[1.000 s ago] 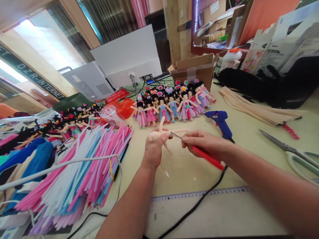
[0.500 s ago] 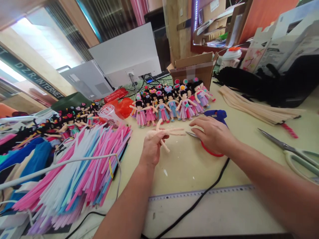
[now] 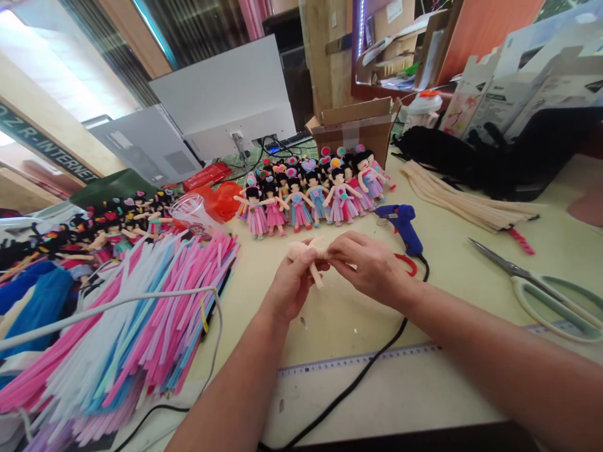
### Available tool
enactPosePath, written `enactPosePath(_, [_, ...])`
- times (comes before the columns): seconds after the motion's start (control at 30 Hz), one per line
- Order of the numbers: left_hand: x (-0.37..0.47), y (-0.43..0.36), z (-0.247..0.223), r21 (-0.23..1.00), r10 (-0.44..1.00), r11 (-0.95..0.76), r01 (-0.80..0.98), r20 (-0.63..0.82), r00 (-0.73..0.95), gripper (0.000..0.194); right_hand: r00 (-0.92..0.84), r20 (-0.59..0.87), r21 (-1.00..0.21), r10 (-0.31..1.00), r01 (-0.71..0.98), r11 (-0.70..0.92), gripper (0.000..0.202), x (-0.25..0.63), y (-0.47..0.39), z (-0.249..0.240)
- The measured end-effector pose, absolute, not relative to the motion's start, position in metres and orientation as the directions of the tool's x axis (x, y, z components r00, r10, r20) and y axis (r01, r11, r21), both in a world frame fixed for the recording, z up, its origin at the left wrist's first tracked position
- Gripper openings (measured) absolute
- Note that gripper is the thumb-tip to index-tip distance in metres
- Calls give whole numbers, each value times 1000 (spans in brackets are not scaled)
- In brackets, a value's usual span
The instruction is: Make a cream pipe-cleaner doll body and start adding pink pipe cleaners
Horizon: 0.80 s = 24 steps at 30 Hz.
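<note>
My left hand [image 3: 288, 287] is closed around a beige pipe-cleaner doll body [image 3: 316, 275], one limb of which sticks out below the thumb. From the right, my right hand [image 3: 370, 267] pinches the other end of this body, its fingertips close to the left thumb. Those fingertips cover most of the doll's legs. Just behind the right hand, the red handle of a pair of scissors [image 3: 411, 265] shows in part. A blue glue gun [image 3: 407, 231] lies beyond it.
Finished dolls [image 3: 301, 204] stand in rows before a cardboard box [image 3: 351, 129]. Pink, white and blue pipe cleaners [image 3: 155, 314] are heaped at left. Beige pipe cleaners [image 3: 461, 198] and large scissors [image 3: 527, 276] lie at right. A black cord [image 3: 353, 390] crosses the measuring tape [image 3: 325, 365].
My right hand has left the red-handled scissors and moved left to pinch the doll body. The left hand keeps its hold. The whole view has shifted slightly.
</note>
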<state>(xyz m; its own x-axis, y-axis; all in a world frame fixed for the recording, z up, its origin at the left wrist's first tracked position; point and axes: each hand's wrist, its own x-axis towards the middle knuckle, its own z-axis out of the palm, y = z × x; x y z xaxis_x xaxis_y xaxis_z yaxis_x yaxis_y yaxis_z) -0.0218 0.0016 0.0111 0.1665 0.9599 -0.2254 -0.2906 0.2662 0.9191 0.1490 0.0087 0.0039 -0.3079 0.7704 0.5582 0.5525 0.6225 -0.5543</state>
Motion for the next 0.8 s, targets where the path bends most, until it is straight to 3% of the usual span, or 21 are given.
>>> enactPosePath(0.13, [-30,5,13,982,977,142,-126,-119,176,46,-173,307,-890,936,297,347,17,151,17,4])
enactPosePath(0.2, [-32,8,11,995,990,46,-88,-33,139,42,-191,178,-968,965,143,206,23,150,19,6])
enactPosePath(0.3, [-31,12,5,993,998,-2,-114,10,70,34,-254,48,-998,966,29,58,33,148,18,9])
enactPosePath(0.43, [-28,12,2,992,999,30,-125,-26,36,29,-296,-65,-998,953,31,-58,41,146,15,11])
enactPosePath(0.8, [-25,9,4,989,993,20,-143,-3,118,29,-256,-34,-977,966,210,21,44,146,13,5])
